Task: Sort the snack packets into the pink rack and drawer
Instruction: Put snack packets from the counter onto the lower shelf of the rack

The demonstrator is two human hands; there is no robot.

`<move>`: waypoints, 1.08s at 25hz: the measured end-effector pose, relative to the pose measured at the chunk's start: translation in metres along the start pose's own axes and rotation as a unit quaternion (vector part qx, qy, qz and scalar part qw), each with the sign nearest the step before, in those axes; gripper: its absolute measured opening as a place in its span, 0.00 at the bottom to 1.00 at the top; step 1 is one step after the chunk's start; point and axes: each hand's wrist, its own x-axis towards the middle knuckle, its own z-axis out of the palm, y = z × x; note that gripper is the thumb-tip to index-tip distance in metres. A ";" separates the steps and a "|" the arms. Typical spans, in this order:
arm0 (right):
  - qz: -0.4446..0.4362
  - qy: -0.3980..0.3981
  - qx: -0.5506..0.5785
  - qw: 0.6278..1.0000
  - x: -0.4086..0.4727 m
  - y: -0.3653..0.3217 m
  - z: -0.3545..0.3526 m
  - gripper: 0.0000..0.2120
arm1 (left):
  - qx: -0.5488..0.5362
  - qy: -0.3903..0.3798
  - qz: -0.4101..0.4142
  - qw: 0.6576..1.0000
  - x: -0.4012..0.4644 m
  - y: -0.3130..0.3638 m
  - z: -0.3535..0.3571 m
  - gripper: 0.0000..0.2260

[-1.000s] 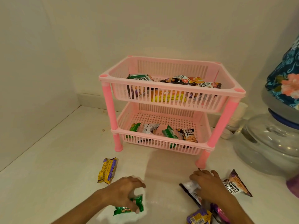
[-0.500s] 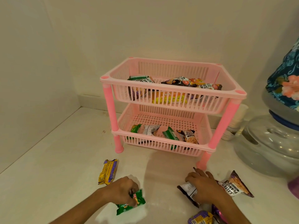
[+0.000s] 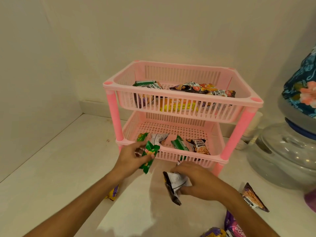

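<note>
Both hands have risen off the surface [image 3: 51, 168] toward the pink rack [image 3: 181, 100] since a second ago. Left hand [image 3: 131, 158] now grips a green packet [image 3: 149, 155] at the front rim of the rack's lower basket. Right hand [image 3: 198, 181] pinches a black-and-white packet [image 3: 172, 183] just in front of the rack. More packets lie in both baskets, and a peanut packet [image 3: 253, 198] rests on the surface right of the rack.

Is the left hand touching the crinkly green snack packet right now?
Touching. The head view shows the left hand pinching the crinkly green snack packet between its fingers, lifted before the pink plastic rack.
</note>
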 end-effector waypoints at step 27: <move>0.188 0.227 0.174 0.940 0.158 0.081 -0.029 0.27 | 0.341 0.003 0.044 0.939 0.200 -0.047 0.022 0.22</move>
